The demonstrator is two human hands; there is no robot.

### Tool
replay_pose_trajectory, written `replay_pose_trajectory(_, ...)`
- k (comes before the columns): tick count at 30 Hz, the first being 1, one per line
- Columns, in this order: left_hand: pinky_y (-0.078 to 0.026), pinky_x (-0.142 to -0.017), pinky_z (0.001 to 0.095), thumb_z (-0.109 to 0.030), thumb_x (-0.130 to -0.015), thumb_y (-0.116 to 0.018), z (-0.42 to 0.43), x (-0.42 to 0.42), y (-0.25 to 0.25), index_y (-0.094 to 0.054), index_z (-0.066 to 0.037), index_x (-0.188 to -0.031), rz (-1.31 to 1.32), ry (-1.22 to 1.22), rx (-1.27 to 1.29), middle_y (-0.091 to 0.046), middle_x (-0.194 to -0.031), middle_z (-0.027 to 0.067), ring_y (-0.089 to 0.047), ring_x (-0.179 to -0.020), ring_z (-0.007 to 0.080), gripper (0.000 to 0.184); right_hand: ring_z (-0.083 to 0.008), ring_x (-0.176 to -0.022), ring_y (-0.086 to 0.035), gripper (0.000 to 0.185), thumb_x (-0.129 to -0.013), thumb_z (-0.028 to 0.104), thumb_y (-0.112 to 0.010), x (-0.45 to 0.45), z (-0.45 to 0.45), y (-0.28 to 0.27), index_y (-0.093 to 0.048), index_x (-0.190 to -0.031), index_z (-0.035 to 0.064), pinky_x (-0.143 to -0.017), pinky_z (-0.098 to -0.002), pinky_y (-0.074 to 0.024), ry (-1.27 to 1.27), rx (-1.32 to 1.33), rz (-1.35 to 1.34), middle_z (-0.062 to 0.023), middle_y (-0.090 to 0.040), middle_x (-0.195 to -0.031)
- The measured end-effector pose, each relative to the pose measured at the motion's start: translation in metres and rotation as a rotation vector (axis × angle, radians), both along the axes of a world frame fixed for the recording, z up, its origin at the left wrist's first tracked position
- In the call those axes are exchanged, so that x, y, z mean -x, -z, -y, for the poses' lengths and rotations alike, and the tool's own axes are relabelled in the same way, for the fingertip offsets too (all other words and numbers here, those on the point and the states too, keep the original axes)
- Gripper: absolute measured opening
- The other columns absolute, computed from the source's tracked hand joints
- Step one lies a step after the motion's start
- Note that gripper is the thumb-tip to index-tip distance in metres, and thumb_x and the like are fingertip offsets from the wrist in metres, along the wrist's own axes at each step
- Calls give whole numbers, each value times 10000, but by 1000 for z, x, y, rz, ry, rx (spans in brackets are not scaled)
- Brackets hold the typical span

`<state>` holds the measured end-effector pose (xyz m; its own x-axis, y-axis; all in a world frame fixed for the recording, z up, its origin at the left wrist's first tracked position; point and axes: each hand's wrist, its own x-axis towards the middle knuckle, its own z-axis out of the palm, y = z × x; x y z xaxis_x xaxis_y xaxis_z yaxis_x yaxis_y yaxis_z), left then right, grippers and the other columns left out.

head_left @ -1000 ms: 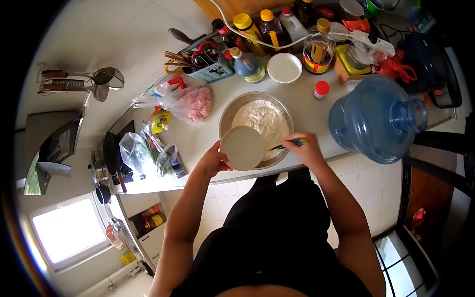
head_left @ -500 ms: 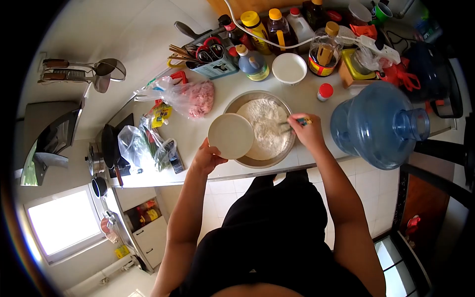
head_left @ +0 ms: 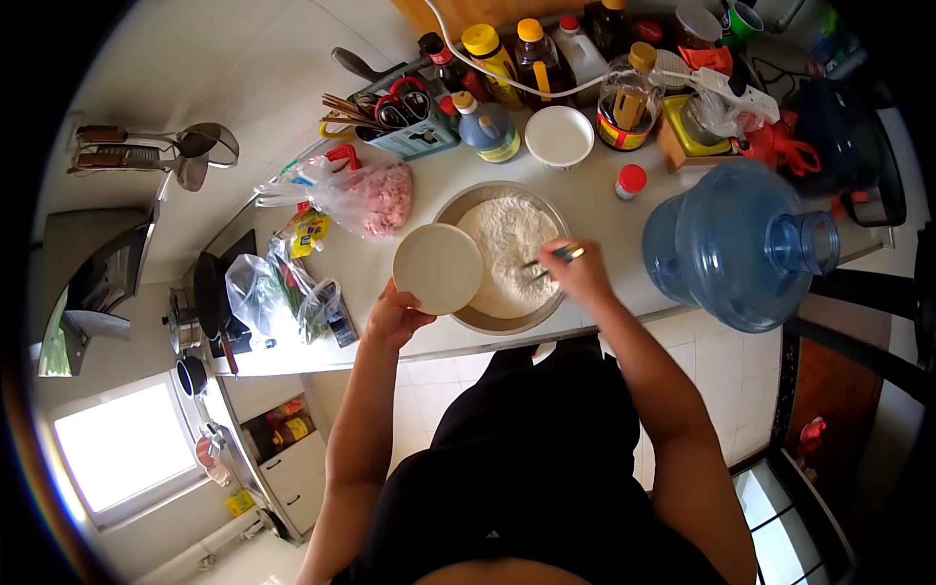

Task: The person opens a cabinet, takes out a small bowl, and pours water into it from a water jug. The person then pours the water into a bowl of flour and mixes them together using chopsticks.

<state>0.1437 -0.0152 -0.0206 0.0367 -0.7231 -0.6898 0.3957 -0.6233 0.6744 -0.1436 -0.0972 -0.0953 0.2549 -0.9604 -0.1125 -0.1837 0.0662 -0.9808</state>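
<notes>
Your left hand (head_left: 397, 314) is closed on the lower left edge of a pale bowl (head_left: 438, 269), thumb at the rim and fingers mostly hidden beneath. Your right hand (head_left: 582, 273) is narrowed around slim utensils (head_left: 534, 263) that look like chopsticks, green and gold at the held end, their dark tips pointing left into the white powder (head_left: 505, 234). That powder lies in a wide metal bowl (head_left: 514, 328) between your two hands, your right hand over its right side and your pale bowl covering part of its left side. Whether the two bowls touch, you cannot tell from this view.

The powder is dry-looking and uneven, rough and lumpy at the middle and right, smoother toward the lower left. The metal bowl is round, dull silver and upright on the counter (head_left: 609, 234). Your pale bowl looks plain and round; what it holds, if anything, is unclear.

Farther out, a red-capped jar (head_left: 631, 181) stands to the upper right, with a large blue water bottle (head_left: 731, 249) right of it. Beyond the metal bowl sit a white tub (head_left: 559, 136) and a blue bottle (head_left: 487, 132). A clear bag of pink contents (head_left: 382, 200) lies to the upper left.
</notes>
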Motion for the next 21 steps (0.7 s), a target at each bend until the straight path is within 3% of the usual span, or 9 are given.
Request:
replay_pose_trajectory(4,-577,-541,275,31,-646,-503,2,6,-9,-401,-87,-1251,50,-30,-32,-585,-961,101,-643,-711,213,626,-185,-569,-631,139,-771,150,-690,-31,-2,3,-675,-793,13,-543,-299,-490,-24,-50,77,-109,-650,-644)
replay_pose_trajectory(6,-580,-553,276,28,-643,-499,4,3,-7,-408,-88,-1247,77,-16,-40,-585,-971,103,-648,-726,222,622,-176,-568,-628,141,-779,148,-687,-18,17,-9,-672,-792,9,-542,-297,-486,161,97,58,-115,-647,-644)
replay_pose_trajectory(7,-582,-564,277,24,-640,-495,5,3,-5,-415,-89,-1243,98,2,-46,-586,-981,104,-653,-742,231,619,-173,-559,-620,144,-787,148,-682,-8,24,-23,-670,-793,4,-541,-294,-481,214,-11,84,-117,-647,-649)
replay_pose_trajectory(12,-589,-608,290,8,-643,-469,13,13,-15,-433,-64,-1230,60,-5,-31,-590,-1012,115,-659,-777,258,592,-183,-550,-606,150,-786,151,-686,-24,43,-1,-669,-796,2,-535,-293,-472,343,273,44,-116,-642,-645)
replay_pose_trajectory(15,-593,-628,304,2,-648,-454,18,9,-9,-438,-37,-1219,46,-6,-41,-592,-1027,127,-660,-800,279,573,-196,-574,-622,133,-751,144,-708,-46,25,6,-674,-777,17,-547,-289,-476,216,84,124,-124,-644,-653)
replay_pose_trajectory(21,-597,-695,390,-1,-652,-457,26,4,-2,-451,40,-1179,-11,-47,-38,-582,-1049,189,-642,-832,369,529,-207,-582,-639,110,-737,126,-706,-16,-15,-11,-681,-760,21,-551,-284,-488,-4,34,53,-121,-653,-660)
